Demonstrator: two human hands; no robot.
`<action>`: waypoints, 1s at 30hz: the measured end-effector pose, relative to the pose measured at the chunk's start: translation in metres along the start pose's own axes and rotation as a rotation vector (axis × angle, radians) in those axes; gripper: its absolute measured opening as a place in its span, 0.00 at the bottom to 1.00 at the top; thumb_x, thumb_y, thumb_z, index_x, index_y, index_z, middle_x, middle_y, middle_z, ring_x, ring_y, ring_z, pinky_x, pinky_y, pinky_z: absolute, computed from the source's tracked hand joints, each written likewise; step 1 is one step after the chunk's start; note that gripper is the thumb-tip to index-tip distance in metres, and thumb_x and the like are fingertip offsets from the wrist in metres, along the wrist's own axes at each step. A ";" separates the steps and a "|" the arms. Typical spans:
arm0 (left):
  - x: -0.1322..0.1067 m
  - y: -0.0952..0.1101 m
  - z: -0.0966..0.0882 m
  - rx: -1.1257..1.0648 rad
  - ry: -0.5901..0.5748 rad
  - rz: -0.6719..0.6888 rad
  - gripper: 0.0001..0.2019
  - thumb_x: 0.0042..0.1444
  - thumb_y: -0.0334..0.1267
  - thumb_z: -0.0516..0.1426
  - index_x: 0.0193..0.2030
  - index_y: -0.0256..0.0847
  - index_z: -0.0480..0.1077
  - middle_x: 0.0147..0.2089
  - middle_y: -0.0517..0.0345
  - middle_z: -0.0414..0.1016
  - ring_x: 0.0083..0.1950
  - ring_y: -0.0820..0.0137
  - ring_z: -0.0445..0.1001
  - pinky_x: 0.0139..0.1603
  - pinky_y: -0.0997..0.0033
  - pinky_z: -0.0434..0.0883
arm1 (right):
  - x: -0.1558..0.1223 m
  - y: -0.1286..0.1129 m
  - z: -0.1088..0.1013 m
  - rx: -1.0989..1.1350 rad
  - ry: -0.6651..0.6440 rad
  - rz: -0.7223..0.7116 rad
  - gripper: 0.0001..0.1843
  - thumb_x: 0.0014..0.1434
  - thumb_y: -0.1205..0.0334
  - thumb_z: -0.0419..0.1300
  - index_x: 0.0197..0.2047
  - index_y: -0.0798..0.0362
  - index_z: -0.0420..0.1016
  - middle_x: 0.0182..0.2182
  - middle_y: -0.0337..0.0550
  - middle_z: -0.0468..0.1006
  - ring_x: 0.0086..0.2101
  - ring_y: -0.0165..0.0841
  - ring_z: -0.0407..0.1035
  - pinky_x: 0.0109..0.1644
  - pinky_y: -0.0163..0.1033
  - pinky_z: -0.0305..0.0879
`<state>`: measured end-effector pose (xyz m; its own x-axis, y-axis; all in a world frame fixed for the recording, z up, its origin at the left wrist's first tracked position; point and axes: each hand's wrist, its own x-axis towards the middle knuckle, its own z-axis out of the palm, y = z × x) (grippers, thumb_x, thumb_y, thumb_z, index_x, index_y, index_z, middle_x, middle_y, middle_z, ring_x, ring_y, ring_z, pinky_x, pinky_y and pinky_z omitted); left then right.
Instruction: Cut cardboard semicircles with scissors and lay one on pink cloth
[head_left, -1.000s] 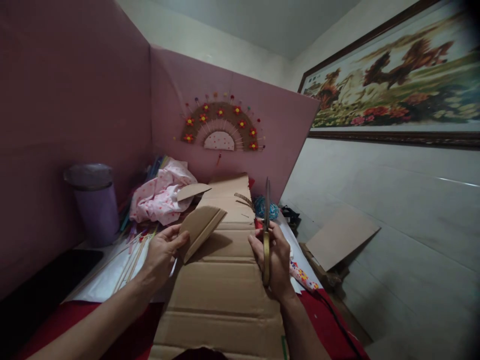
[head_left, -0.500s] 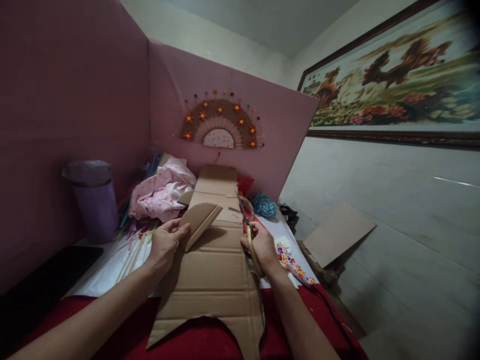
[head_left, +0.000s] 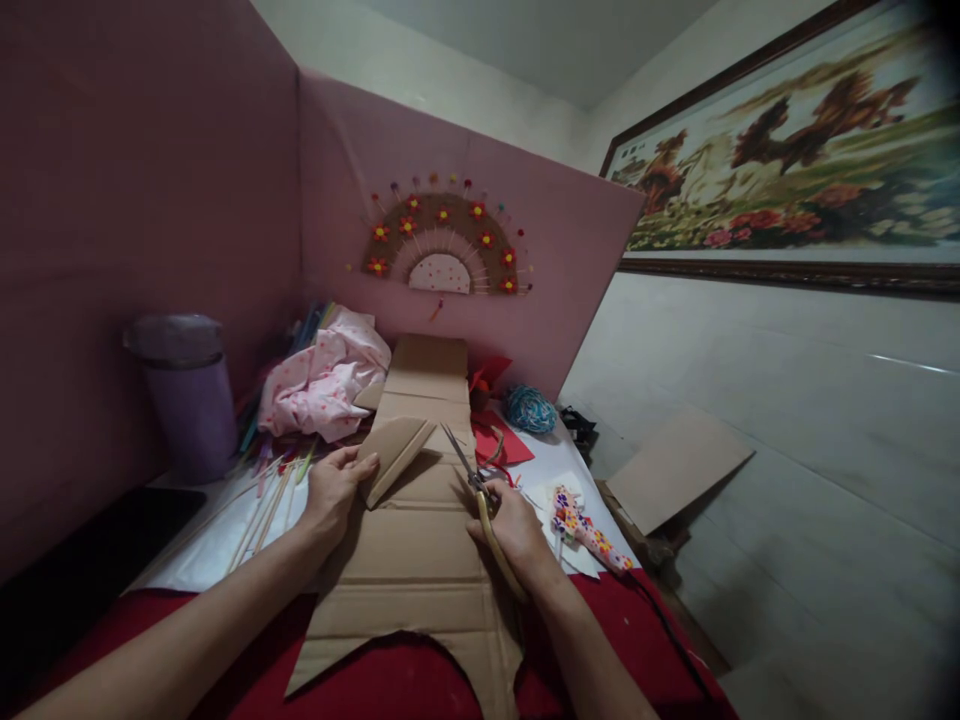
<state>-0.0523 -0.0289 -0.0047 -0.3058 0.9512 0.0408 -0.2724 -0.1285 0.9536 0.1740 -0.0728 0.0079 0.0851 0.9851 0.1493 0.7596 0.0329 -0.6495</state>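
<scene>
My left hand (head_left: 335,492) pinches a small cut piece of cardboard (head_left: 396,452) by its left end, holding it above a large cardboard sheet (head_left: 409,545). In my right hand (head_left: 510,525) is a pair of scissors (head_left: 484,490) with gold-coloured handles. Their blades are parted and point up and left, over the sheet and a short way right of the small piece, not touching it. The large sheet lies lengthwise in front of me, creased across, with a curved cut-out along its near edge.
Left are a purple bin (head_left: 187,405), pink spotted cloth (head_left: 330,375) and thin sticks (head_left: 274,510). Right are blue yarn (head_left: 530,408), red sheets (head_left: 510,440) and a flower-patterned glue gun (head_left: 589,530) with a black cord. A decorated half-circle (head_left: 442,215) is on the pink board behind.
My right hand has moved the scissors left and slightly down from the sheet's right edge, over the cardboard, blades turned further left. My left hand still holds the small piece, tilted slightly differently.
</scene>
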 end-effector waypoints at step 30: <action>0.038 0.055 0.031 -0.186 -0.116 0.297 0.20 0.32 0.39 0.70 0.35 0.35 0.76 0.33 0.56 0.81 0.33 0.68 0.76 0.38 0.70 0.70 | 0.026 -0.024 -0.016 0.350 0.195 -0.178 0.22 0.41 0.67 0.58 0.44 0.52 0.69 0.37 0.43 0.80 0.38 0.39 0.74 0.41 0.38 0.66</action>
<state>-0.0507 0.0091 0.0582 -0.2940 0.8888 0.3514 -0.3521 -0.4426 0.8247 0.1684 -0.0507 0.0396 0.1181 0.9096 0.3982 0.5124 0.2877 -0.8091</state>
